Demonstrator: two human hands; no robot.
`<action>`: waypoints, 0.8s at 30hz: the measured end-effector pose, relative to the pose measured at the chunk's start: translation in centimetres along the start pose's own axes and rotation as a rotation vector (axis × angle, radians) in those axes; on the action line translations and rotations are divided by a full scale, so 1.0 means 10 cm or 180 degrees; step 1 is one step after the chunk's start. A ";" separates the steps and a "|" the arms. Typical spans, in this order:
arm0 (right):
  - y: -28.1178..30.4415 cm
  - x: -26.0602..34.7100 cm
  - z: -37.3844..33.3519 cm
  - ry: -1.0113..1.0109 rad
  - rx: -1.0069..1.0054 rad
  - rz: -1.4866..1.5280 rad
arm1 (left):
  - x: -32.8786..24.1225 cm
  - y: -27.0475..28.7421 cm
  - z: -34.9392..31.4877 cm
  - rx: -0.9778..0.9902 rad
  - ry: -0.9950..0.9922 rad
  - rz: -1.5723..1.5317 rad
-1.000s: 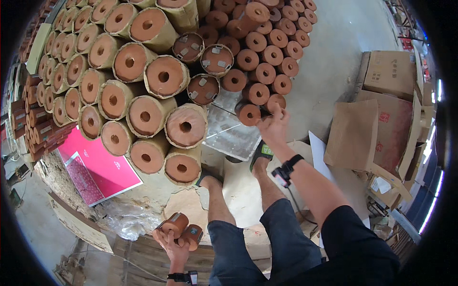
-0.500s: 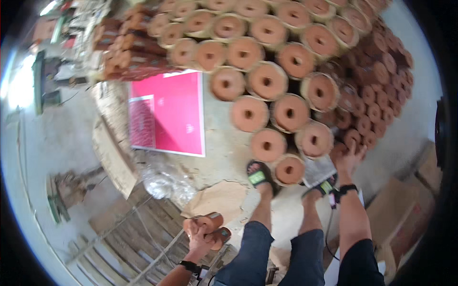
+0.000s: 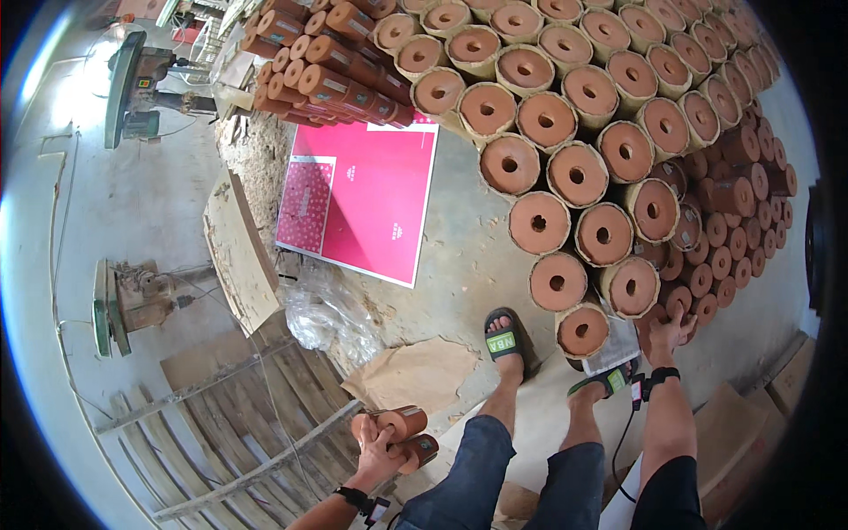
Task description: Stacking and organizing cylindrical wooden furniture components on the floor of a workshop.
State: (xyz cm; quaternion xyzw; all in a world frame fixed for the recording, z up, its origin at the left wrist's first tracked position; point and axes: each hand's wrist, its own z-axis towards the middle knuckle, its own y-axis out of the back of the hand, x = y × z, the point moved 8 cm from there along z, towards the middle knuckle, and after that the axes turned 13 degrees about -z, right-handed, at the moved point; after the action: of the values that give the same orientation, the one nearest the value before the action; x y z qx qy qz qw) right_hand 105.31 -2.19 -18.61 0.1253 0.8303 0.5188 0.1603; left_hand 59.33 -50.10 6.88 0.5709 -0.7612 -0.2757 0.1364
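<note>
At the lower middle, my left hand (image 3: 380, 452) is closed around several small reddish-brown cylinders (image 3: 408, 420) bunched together, with dark labels on their sides. Over at the right, my right hand (image 3: 671, 336) reaches to the foot of the piled cylinders, its fingers over a small brown cylinder (image 3: 650, 320); part of the grip is hidden. Next to it stands the near corner of a stack of larger paper-wrapped cylinders (image 3: 631, 286), lying with their holed ends toward me. A grey-white sheet (image 3: 613, 346) rests by the lowest one.
Smaller brown cylinders (image 3: 746, 190) pile against the right wall. More labelled cylinders (image 3: 331, 84) stand at the upper left beside a pink printed sheet (image 3: 375, 203). Clear plastic film (image 3: 327, 318), brown paper (image 3: 411, 375) and a wooden slatted pallet (image 3: 221, 442) lie left. Cardboard boxes (image 3: 733, 433) sit lower right.
The view has shifted, so the stack and pink sheet appear further right. My left hand still holds its cylinders, and my right hand stays at the pile's foot.
</note>
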 end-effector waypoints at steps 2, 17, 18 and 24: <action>0.07 -0.01 0.03 -0.0006 -0.0087 0.0044 | 0.03 -0.02 0.01 0.0016 -0.0102 -0.0061; 2.29 -2.40 -1.44 -0.0049 0.0126 0.0073 | -0.60 0.70 -0.65 0.0506 -0.0983 -0.3637; 2.41 -2.73 -1.50 -0.0137 0.0045 0.0182 | -0.89 0.81 -0.63 0.0613 -0.1169 -0.3561; 3.92 -3.41 -1.29 0.0162 -0.0841 0.0934 | -2.97 1.24 -0.87 0.1341 -0.2005 -0.2138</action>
State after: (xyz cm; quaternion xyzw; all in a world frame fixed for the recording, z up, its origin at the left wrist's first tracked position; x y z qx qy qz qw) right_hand 133.09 -8.69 26.66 0.2097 0.7317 0.6440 0.0770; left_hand 63.25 -21.93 24.26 0.6885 -0.5789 -0.3036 -0.3142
